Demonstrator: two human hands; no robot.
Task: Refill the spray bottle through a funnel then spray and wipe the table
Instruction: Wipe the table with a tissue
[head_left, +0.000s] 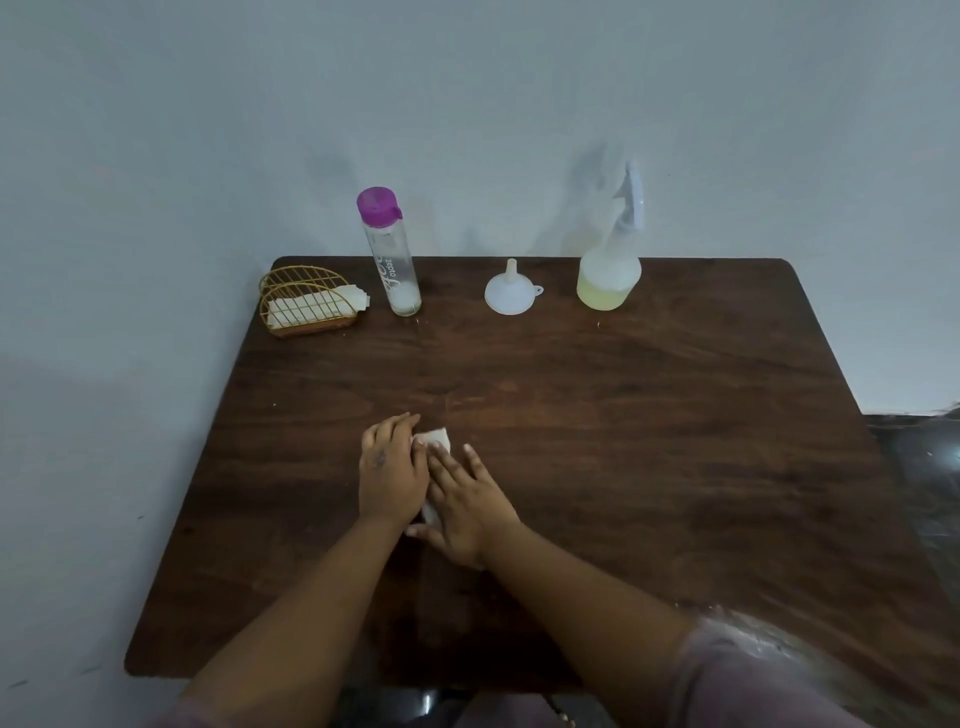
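Observation:
A white folded tissue (435, 439) lies on the dark wooden table (623, 415), near the middle. My left hand (390, 470) and my right hand (465, 501) both press flat on the tissue with straight fingers, side by side, hiding most of it. At the back right stands the clear spray bottle (609, 275) with pale yellow liquid and a white trigger head. A white funnel (510, 291) rests upside down to its left. A tall clear bottle (394, 254) with a purple cap stands further left, nearly drained.
A gold wire napkin holder (306, 306) with white tissues sits at the table's back left corner. A pale wall runs behind the table. A dark object (924, 467) lies off the table's right edge.

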